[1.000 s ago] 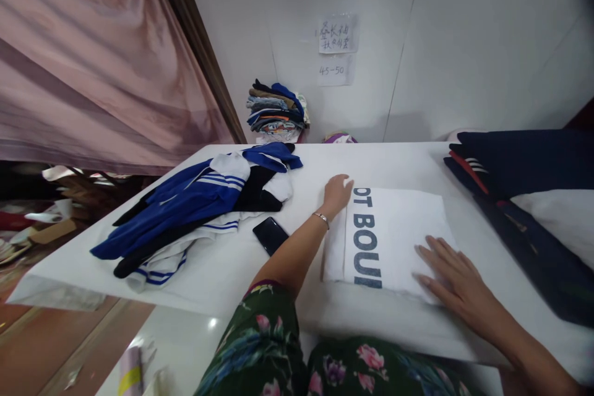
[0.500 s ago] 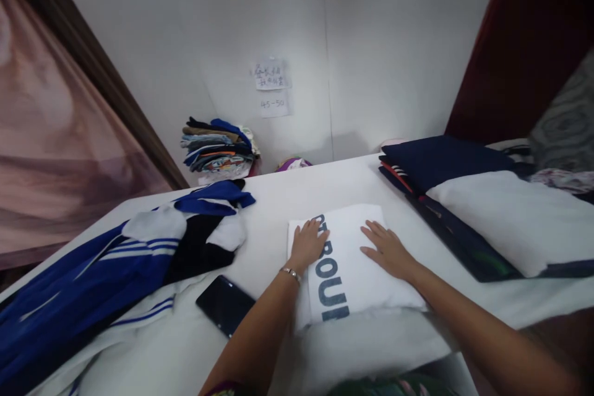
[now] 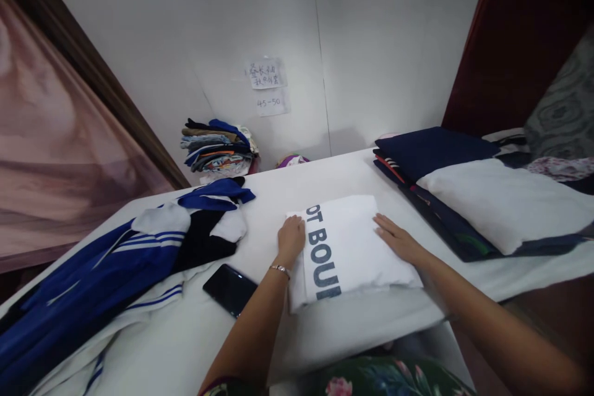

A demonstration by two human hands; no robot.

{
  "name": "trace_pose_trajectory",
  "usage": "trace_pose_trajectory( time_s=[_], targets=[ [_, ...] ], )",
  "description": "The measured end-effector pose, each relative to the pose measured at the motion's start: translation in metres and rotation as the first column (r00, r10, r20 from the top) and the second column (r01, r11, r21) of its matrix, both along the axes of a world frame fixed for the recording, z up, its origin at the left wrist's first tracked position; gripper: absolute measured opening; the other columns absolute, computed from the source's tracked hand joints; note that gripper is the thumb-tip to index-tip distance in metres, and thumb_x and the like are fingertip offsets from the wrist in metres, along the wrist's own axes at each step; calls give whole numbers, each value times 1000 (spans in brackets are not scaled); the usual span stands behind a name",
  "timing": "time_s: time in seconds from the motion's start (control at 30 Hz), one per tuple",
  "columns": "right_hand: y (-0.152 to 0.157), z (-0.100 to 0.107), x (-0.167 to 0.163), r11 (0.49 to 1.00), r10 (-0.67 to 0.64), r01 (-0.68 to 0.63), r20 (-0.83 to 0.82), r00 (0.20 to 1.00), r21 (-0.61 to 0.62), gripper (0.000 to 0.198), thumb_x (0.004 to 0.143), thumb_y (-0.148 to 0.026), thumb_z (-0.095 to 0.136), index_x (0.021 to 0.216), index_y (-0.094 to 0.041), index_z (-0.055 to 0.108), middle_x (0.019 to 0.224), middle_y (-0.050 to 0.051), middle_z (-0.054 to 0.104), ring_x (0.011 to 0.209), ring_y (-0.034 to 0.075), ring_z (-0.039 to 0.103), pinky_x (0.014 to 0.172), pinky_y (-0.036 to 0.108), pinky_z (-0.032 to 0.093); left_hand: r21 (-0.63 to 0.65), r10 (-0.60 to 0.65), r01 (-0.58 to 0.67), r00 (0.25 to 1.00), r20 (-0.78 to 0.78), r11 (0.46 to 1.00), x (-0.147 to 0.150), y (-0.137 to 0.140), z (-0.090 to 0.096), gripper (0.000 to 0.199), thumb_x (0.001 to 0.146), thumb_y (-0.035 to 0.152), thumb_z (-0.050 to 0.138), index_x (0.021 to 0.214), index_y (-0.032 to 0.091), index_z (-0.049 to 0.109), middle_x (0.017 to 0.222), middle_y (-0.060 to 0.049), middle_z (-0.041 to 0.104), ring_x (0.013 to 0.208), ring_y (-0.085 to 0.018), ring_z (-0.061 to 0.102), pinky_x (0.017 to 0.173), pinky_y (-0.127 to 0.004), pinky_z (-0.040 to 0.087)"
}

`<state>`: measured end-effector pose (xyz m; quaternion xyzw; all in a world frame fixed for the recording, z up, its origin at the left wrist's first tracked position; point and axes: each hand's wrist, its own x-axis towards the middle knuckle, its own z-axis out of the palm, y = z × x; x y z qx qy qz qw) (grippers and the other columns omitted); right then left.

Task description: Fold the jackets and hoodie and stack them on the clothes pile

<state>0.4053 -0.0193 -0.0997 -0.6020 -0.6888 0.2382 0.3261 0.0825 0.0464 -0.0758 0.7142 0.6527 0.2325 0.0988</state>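
A folded white shirt (image 3: 357,247) with large dark letters lies on the white-covered table. My left hand (image 3: 291,240), with a bracelet at its wrist, has its fingers curled on the shirt's left edge; the fingertips are partly hidden. At the opposite edge, my right hand (image 3: 398,241) rests with fingers stretched out over the cloth. Left of my left forearm is a black phone (image 3: 229,289), lying flat.
Blue-and-white striped sportswear (image 3: 139,266) is heaped at the left. Dark folded garments (image 3: 431,151) with a white folded garment (image 3: 505,201) on top lie at the right. Behind the table stands a clothes stack (image 3: 218,147), below paper signs (image 3: 269,86) on the wall.
My hands have slid outward from the shirt's top to its left and right edges. The left fingers, earlier spread flat over the letters, are now curled, and the lettering is more visible.
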Motion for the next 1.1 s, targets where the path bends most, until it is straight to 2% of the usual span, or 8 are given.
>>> trace_pose_trajectory(
  time_s=[0.13, 0.23, 0.33, 0.43, 0.53, 0.6, 0.9, 1.1],
  targets=[
    [-25, -20, 41, 997, -33, 34, -19, 999, 62, 56, 95, -53, 34, 141, -24, 47, 141, 7, 50, 129, 26, 48, 110, 49, 36, 107, 21, -25, 999, 41, 994, -37, -22, -13, 36, 93, 22, 36, 118, 17, 61, 123, -12, 64, 113, -27, 60, 95, -44, 48],
    [-38, -24, 62, 988, 52, -77, 178, 983, 137, 58, 94, -49, 38, 147, -25, 38, 148, 7, 41, 135, 26, 41, 111, 48, 36, 134, -95, 93, 995, 10, 987, -58, -47, -18, 39, 91, 20, 38, 126, 22, 56, 123, -8, 65, 108, -24, 63, 90, -40, 53],
    [-35, -19, 70, 949, 197, -270, 358, 912, 165, 59, 93, -47, 42, 148, -27, 35, 154, 6, 30, 140, 26, 30, 113, 46, 33, 133, -224, 233, 971, -84, 963, -70, -67, -22, 50, 89, 18, 41, 138, 21, 43, 138, -8, 54, 123, -24, 55, 100, -41, 49],
    [-19, -12, 72, 879, 324, -439, 445, 835, 184, 57, 92, -41, 45, 146, -23, 38, 156, 7, 24, 142, 26, 25, 114, 46, 31, 136, -299, 327, 935, -194, 935, -77, -77, -26, 59, 88, 16, 43, 145, 18, 32, 149, -11, 40, 135, -25, 42, 108, -43, 42],
    [-2, -7, 69, 812, 387, -543, 499, 775, 214, 55, 92, -35, 45, 144, -18, 41, 157, 10, 23, 144, 25, 22, 114, 46, 30, 157, -374, 422, 890, -262, 893, -81, -77, -26, 58, 89, 17, 43, 146, 15, 31, 152, -16, 34, 139, -25, 36, 110, -44, 39],
    [6, -7, 66, 793, 406, -570, 510, 759, 217, 53, 92, -34, 45, 143, -18, 43, 156, 10, 24, 144, 24, 22, 113, 47, 30, 168, -413, 472, 861, -295, 865, -82, -74, -24, 56, 90, 18, 43, 145, 14, 32, 152, -17, 33, 139, -26, 34, 110, -44, 38],
    [8, -24, 56, 829, 411, -498, 326, 851, 255, 52, 90, -45, 45, 137, -23, 50, 153, 7, 31, 142, 25, 26, 114, 49, 31, 119, -470, 539, 807, -357, 834, -79, -60, -16, 54, 89, 27, 52, 142, 18, 41, 151, -15, 35, 137, -28, 37, 108, -46, 38],
    [2, -12, 62, 865, 410, -472, 303, 860, 169, 55, 88, -47, 47, 138, -25, 49, 155, 3, 28, 142, 26, 27, 113, 50, 32, 75, -491, 540, 808, -326, 838, -82, -61, -19, 62, 86, 22, 54, 146, 22, 35, 153, -12, 33, 137, -27, 37, 109, -46, 38]
  ],
)
